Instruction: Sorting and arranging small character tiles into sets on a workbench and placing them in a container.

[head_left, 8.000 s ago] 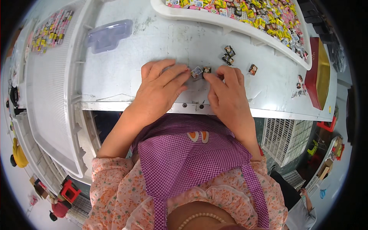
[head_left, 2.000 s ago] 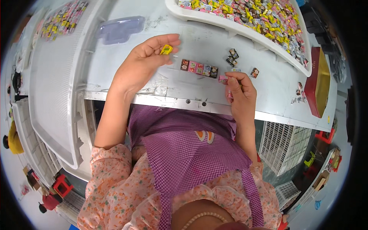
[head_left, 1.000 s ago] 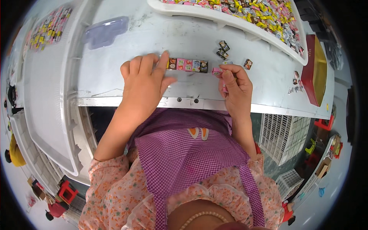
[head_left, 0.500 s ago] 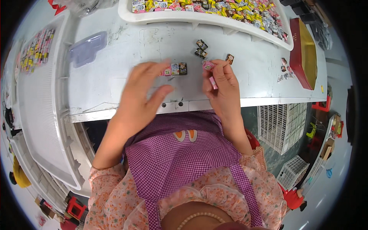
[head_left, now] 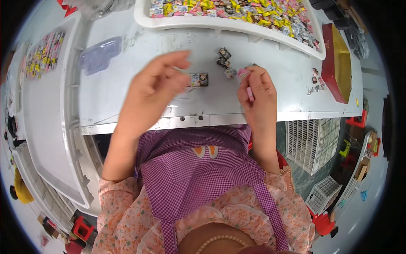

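Observation:
My right hand is closed around small pink box-shaped wrapped candies; one pink candy shows at the fingertips and another pink candy against the palm. My left hand hovers over the table with fingers apart and nothing visible in it. Just right of its thumb lies a short row of candies, with a white candy beside a black candy; the row's left end is hidden by the hand. Loose black candies and a white candy lie between my hands.
A white tray heaped with mixed candies stands at the back. At left, another white tray holds rows of candies, with a clear plastic lid beside it. A red and gold box and small loose pieces are at right.
My right hand has moved right, still holding pink candies, and now hides most of a brown candy. A white candy now shows below the black ones. My left hand has shifted, its index finger raised.

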The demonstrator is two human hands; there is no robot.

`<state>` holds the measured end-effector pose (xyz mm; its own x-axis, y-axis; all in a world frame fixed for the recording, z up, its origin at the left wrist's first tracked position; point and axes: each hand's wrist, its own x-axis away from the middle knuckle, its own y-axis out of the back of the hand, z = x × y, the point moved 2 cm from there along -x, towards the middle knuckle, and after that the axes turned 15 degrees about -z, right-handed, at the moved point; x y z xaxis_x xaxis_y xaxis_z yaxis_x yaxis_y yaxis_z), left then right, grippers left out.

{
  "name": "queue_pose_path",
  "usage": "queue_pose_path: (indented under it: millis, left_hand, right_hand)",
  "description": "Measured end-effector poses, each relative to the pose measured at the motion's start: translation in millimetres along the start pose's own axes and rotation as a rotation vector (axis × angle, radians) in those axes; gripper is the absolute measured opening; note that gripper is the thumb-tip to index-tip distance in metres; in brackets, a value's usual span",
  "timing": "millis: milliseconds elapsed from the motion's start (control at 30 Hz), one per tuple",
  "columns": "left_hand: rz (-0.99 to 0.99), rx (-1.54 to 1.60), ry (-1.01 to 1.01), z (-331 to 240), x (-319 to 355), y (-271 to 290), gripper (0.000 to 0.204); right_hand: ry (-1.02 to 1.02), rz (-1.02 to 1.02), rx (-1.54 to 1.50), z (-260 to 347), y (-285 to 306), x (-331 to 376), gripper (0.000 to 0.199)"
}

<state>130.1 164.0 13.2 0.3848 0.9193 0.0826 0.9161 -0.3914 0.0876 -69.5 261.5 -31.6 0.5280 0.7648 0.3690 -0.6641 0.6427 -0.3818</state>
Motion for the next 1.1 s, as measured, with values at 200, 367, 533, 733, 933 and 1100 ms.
queue_pose_path:
  millis: [200, 367, 533, 733, 933, 1100]
  left_hand:
    - [0.150, 0.062, 0.037, 20.9, 23.3, -31.7, 0.036]
    - [-0.032, 0.214, 0.237, 32.8, 27.9, -14.7, 0.022]
    - [-0.223, 0.391, 0.224, 38.5, 15.3, 27.2, 0.018]
    - [-0.407, 0.317, 0.152, 50.2, 10.4, 62.4, 0.022]
    - [-0.424, 0.219, 0.202, 56.4, 11.4, 58.0, 0.022]
    - [-0.404, 0.225, 0.193, 55.7, 12.3, 57.2, 0.024]
  right_hand:
    - [0.221, 0.173, 0.449, -26.6, -30.2, 31.7, 0.012]
    - [-0.258, 0.228, 0.088, -25.7, -26.8, 31.7, 0.020]
    - [-0.187, 0.112, 0.043, -27.3, -31.6, 28.0, 0.023]
    - [-0.013, 0.110, 0.086, -24.7, -25.0, 20.4, 0.025]
    - [0.185, 0.129, 0.323, -15.7, -60.7, 15.6, 0.017]
    - [0.286, 0.192, 0.485, -22.4, -96.1, 1.1, 0.010]
